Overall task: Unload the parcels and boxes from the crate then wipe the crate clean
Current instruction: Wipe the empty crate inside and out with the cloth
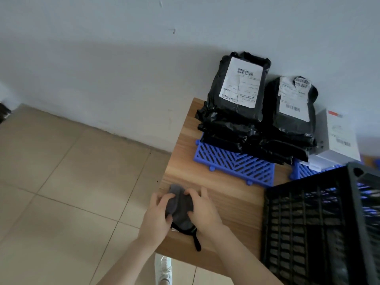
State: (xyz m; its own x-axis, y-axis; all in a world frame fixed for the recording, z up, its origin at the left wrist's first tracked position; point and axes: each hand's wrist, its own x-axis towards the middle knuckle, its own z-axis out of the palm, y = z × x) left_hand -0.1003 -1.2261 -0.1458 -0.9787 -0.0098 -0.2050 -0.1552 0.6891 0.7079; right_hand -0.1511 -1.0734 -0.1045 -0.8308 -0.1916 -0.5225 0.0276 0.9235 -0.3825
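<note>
This looks like a plain parcel-handling or storage room rather than a lived-in home. 2 stacks of black poly-mailer parcels (pixel 238 112) with barcoded shipping labels (pixel 241 83) sit on blue plastic grid mats (pixel 232 163) on a wood-grain table (pixel 236 212), beside a labelled white box (pixel 337 136) and a black plastic crate (pixel 308 233). The wall (pixel 102 58) is bare and pale, the floor (pixel 61 182) beige tile.

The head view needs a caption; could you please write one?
Left hand and right hand grip a cloth over the table by the crate; parcels and a box sit on mats.
</note>
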